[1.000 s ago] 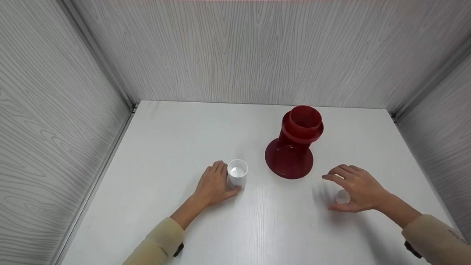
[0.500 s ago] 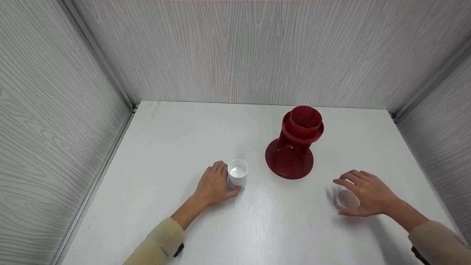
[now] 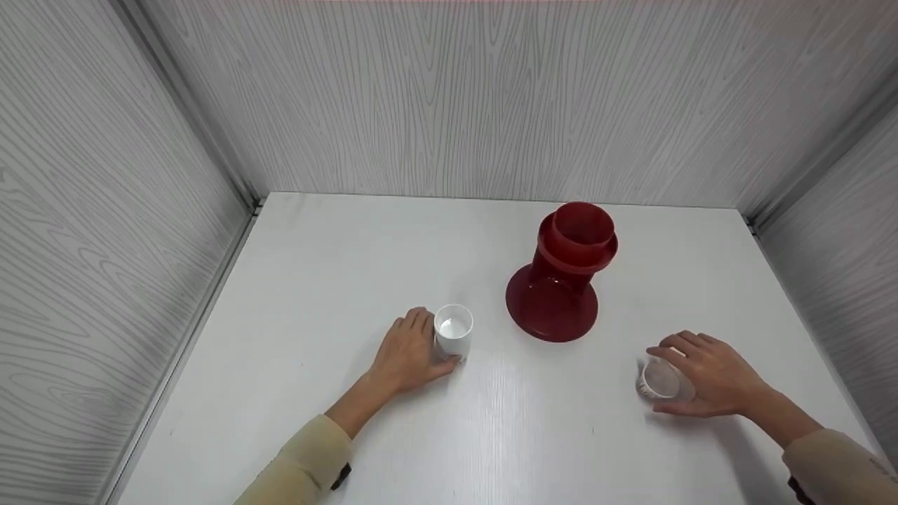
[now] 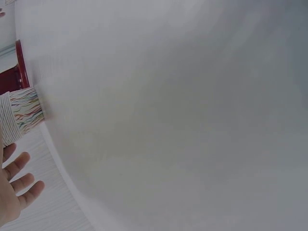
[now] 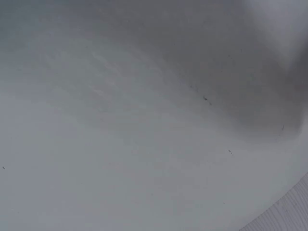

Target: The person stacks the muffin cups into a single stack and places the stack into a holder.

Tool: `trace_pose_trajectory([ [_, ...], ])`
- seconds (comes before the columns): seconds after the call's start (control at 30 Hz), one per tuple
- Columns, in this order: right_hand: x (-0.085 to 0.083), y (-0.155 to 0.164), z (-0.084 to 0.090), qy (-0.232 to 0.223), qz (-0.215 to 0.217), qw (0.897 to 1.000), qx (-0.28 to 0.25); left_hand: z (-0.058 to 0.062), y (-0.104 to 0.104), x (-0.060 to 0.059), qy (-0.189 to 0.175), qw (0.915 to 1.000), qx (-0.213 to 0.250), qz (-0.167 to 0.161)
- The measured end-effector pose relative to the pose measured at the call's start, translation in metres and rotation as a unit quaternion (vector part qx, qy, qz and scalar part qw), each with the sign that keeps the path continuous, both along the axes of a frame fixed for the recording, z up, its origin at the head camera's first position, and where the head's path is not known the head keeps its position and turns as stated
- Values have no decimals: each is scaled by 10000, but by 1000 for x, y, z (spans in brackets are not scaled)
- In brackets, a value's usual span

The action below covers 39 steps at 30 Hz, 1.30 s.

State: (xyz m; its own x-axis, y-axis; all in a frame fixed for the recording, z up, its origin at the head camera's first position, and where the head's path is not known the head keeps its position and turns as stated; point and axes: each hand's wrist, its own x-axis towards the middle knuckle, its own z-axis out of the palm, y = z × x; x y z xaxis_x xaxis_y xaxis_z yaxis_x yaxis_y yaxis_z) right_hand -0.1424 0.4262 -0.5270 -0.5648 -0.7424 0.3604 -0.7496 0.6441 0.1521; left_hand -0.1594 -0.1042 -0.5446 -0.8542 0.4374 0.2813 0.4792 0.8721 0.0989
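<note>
- Small white paper cup point(image 3: 453, 331) upright on the white desk point(image 3: 351, 266), just left of the red plastic flared stand point(image 3: 561, 280); thin coloured squiggle lines printed on its wall in the left wrist view point(image 4: 21, 115).
- Left hand point(image 3: 407, 354) beside that cup, fingers point(image 3: 419, 321) against its left side, loosely curved along the wall; not clear whether truly gripping or only touching.
- Second small cup, pale and translucent-looking point(image 3: 659, 380), tilted on its side on the desk right of the stand, mouth towards the camera.
- Right hand point(image 3: 712, 375) cupped round that tilted cup, fingers over the top, thumb under the near edge.
- Likely very light, thin-walled, easily crushed or tipped; best held gently round the mid-wall, below the stiffer rolled rim.
- No brand, label or readable writing anywhere; right wrist view only blurred grey surface.
</note>
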Motion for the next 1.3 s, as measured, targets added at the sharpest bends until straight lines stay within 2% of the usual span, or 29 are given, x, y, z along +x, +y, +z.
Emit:
trace_pose_trajectory([
  [0.23, 1, 6, -5, -96, -203, 9997, -33, -1, 0, 0, 34, 10000, 22, -17],
  [0.53, 3, 6, -13, -81, -155, 9996, -236, -2, 0, 0, 177, 9998, -33, -34],
  [0.9, 5, 8, -15, -134, -443, 9988, -148, 0, 0, 0, -11, 10000, -93, 27],
  [1.3, 4, 6, -18, -29, -315, 9993, -219, -1, 0, 0, 29, 10000, -75, 58],
])
